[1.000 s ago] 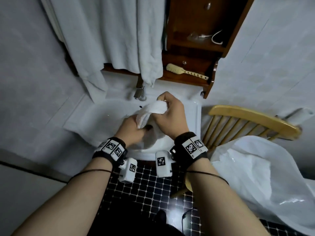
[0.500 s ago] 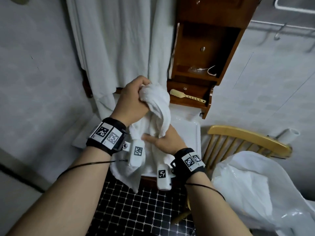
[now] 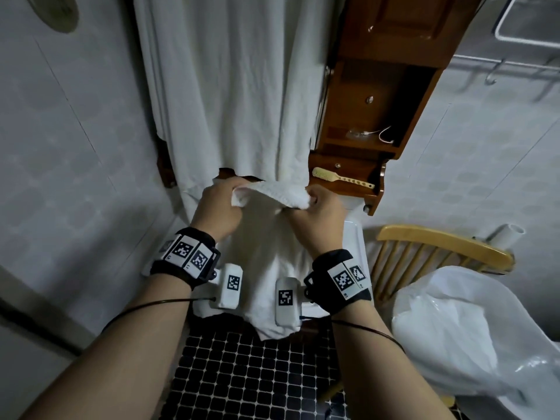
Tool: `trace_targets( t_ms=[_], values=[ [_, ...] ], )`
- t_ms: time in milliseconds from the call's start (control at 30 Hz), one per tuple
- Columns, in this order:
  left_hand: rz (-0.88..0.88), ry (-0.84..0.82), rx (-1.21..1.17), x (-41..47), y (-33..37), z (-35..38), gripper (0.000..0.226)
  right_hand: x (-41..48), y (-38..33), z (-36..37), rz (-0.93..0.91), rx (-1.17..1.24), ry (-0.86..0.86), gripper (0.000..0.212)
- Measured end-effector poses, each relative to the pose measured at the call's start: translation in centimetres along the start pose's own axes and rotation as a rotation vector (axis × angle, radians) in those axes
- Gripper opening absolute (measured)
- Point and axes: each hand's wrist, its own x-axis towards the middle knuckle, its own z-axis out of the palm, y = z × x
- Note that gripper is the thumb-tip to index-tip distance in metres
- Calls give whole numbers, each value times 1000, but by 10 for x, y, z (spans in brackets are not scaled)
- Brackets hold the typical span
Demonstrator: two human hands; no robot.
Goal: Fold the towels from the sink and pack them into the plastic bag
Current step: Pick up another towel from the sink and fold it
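With left hand (image 3: 216, 210) and right hand (image 3: 318, 213) each gripping the towel (image 3: 266, 253) by its top edge above the sink (image 3: 354, 237), a slack pinch may drop it onto the floor (image 3: 242, 374), short of the plastic bag (image 3: 448, 328) at 4 o'clock.

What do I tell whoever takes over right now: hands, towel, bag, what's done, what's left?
The left hand grips the towel at one end of its top edge; the right hand grips the other end.
The towel hangs spread between them above the sink, not yet folded.
The plastic bag lies on the chair to the right; contents not visible.
Done: one towel out of the sink.
Left: fold it, pack it, then check the sink, mostly hidden by the towel.
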Motion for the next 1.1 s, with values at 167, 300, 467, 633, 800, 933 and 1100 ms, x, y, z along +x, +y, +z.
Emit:
trace_targets(
  t_ms=[167,300,467,633,800,933,1100],
  values=[
    [169,-370,-81,0,8,-9,64,-8,-11,20,-33,-133,-70,34],
    [206,-265,-41,4,0,-9,20,-10,-15,21,-62,-142,-60,37],
    [180,182,-44,8,-2,-32,59,-17,16,24,140,-390,-211,26],
    [37,578,-212,10,1,-53,56,-29,66,27,351,-602,-495,26],
    [-93,625,-226,13,-7,-59,51,-10,59,21,306,-458,-424,10],
    [-47,146,-164,8,-12,-52,67,20,-8,1,113,-70,-145,10],
    [148,-400,-15,-9,5,-26,67,20,-93,-22,-169,301,-123,29]
  ],
)
